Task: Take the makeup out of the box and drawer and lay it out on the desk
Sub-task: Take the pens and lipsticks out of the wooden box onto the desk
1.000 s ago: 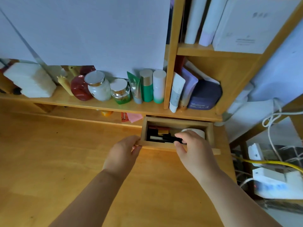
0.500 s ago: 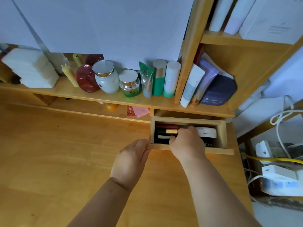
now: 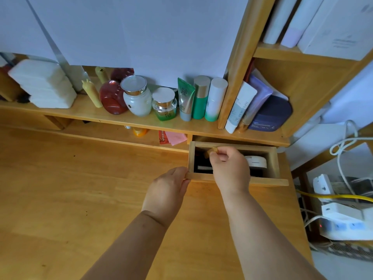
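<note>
pinching a small gold-capped makeup stick point(image 3: 212, 151) above the open wooden drawer point(image 3: 232, 179), the right hand point(image 3: 230, 168) is lifting; the left hand point(image 3: 167, 190) is gripping its front corner.

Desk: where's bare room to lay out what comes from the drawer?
Bare wood on the desk, left of the left hand and before the low shelf. Crowded: the shelf of jars and tubes, and the drawer.

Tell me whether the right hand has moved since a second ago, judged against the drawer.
Yes. The right hand has lifted from down among the items in the drawer and now pinches a gold-tipped item above them, near the drawer's back wall.
</note>
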Available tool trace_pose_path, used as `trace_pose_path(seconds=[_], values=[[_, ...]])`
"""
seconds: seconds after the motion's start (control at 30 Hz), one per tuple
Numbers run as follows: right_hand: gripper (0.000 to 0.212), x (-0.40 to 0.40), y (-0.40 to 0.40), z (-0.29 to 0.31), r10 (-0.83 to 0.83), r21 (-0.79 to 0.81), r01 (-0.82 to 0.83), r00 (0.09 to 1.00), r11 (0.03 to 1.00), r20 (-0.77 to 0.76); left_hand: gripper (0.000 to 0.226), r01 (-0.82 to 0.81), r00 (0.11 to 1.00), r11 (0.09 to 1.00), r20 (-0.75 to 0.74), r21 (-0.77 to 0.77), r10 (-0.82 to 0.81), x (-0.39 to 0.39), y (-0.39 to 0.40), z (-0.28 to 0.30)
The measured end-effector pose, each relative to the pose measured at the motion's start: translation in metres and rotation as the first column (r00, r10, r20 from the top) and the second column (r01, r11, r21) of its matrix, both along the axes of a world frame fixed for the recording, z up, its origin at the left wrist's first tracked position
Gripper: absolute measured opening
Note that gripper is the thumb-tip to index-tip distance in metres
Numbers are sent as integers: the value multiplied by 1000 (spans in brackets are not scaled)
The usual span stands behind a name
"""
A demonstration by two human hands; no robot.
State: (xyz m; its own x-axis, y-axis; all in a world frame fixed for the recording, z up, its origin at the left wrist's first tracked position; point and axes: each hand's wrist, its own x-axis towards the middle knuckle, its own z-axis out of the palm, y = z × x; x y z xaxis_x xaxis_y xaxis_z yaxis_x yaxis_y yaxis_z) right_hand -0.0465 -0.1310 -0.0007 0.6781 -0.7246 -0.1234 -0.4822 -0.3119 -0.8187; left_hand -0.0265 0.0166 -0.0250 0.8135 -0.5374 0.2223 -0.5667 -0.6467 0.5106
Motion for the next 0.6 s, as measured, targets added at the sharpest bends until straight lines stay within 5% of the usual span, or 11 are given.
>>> trace_pose_path(seconds=[0.1, 0.2, 0.33, 0.43, 0.6], values=[[12, -9, -4, 13, -6, 216, -39, 979, 976, 205, 16, 5, 1000, 1000, -15, -2, -5, 3, 0, 0], [13, -22, -10, 23, 34, 237, -110, 952, 965, 305, 24, -26, 998, 1000, -55, 16, 27, 2, 0, 2], [14, -38, -9, 28, 193, 110, -231, 941, 967, 278, 43, -98, 995, 993, -22, -61, 97, -10, -2, 16], [13, -44, 5, 27, 317, 27, -335, 914, 942, 254, 36, -131, 988, 970, -113, -205, 110, -22, -2, 28], [23, -43, 25, 28, 416, 312, -488, 868, 815, 271, 21, -203, 960, 901, -259, -383, 106, -33, 22, 35]])
